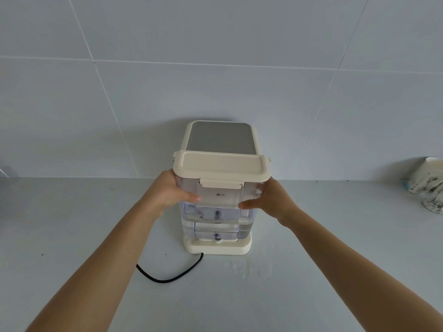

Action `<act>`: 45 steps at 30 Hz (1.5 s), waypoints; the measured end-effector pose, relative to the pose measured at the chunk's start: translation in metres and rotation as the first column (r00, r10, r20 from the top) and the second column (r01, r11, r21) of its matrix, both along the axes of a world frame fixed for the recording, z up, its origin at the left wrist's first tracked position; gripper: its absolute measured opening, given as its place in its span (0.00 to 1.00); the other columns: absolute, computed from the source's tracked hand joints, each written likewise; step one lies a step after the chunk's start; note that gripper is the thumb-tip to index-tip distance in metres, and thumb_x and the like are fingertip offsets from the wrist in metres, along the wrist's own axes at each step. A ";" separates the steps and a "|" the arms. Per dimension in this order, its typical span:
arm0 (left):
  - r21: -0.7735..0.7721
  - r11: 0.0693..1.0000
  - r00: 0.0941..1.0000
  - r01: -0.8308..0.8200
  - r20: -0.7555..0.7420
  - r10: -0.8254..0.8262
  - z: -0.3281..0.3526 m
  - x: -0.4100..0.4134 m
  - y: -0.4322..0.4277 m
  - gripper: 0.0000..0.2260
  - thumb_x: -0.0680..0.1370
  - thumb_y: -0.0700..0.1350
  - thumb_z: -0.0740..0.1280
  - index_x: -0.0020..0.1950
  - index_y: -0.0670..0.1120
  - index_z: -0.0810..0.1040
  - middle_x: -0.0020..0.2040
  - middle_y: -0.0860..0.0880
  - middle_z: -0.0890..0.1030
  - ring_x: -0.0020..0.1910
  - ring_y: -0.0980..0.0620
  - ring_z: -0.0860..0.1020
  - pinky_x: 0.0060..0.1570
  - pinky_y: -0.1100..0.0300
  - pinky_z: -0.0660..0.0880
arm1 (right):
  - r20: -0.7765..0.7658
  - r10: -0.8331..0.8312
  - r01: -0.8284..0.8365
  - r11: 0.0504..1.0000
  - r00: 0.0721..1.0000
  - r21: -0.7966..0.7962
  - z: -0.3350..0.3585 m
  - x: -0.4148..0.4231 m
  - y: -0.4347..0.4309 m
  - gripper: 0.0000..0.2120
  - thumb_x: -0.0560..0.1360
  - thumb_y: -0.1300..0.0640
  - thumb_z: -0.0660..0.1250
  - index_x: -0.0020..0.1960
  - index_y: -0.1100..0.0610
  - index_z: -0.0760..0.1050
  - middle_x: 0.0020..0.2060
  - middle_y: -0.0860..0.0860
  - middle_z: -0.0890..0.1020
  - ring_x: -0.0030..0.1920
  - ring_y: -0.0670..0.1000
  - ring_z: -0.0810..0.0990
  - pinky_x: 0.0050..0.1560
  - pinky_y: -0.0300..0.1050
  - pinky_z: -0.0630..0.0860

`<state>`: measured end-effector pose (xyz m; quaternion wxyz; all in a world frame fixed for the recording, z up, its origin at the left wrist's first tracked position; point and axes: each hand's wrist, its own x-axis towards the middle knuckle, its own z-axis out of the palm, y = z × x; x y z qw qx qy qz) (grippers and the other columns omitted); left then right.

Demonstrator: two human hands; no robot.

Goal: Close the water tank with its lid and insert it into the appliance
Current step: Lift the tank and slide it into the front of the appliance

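The tank (217,207), lid (221,167) already on, is held upright between both hands: the left hand (167,191) is clasped on its left wall, the right hand (268,200) on its right, equally near. It stands over the appliance (219,137) base, its long axis vertical. Whether it is fully seated cannot be made out; the far fingers are hidden.

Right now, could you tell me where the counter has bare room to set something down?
Bare counter lies left of the appliance, up to the wall. More lies right of it, short of the paper cups. In front it is crowded: the power cord, some water droplets, and both forearms.
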<state>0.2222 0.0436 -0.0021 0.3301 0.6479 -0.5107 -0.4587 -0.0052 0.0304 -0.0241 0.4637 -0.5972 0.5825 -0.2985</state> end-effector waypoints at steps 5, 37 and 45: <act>-0.016 1.000 1.000 0.003 -0.016 -0.003 -0.010 0.001 0.000 0.29 0.60 0.31 0.76 0.60 0.42 0.76 0.60 0.42 0.80 0.63 0.45 0.75 0.65 0.52 0.69 | -0.024 -0.009 0.009 1.000 1.000 0.007 -0.007 0.000 0.001 0.39 0.56 0.63 0.78 0.64 0.53 0.67 0.59 0.51 0.78 0.62 0.55 0.74 0.64 0.54 0.71; -0.083 0.992 0.992 0.094 0.087 -0.087 -0.030 0.006 0.005 0.36 0.59 0.44 0.77 0.66 0.45 0.71 0.59 0.52 0.79 0.61 0.50 0.73 0.57 0.61 0.65 | -0.090 0.002 -0.001 1.000 0.996 0.012 -0.023 -0.001 -0.001 0.44 0.58 0.58 0.78 0.69 0.51 0.61 0.63 0.51 0.75 0.64 0.55 0.71 0.63 0.52 0.70; -0.103 0.992 0.990 0.067 0.129 -0.054 -0.030 0.002 0.009 0.28 0.67 0.37 0.74 0.65 0.42 0.70 0.53 0.46 0.77 0.58 0.43 0.74 0.53 0.60 0.65 | -0.093 -0.011 0.013 1.000 0.996 0.025 -0.022 0.000 0.003 0.44 0.59 0.59 0.78 0.69 0.52 0.60 0.63 0.52 0.74 0.64 0.55 0.71 0.61 0.49 0.70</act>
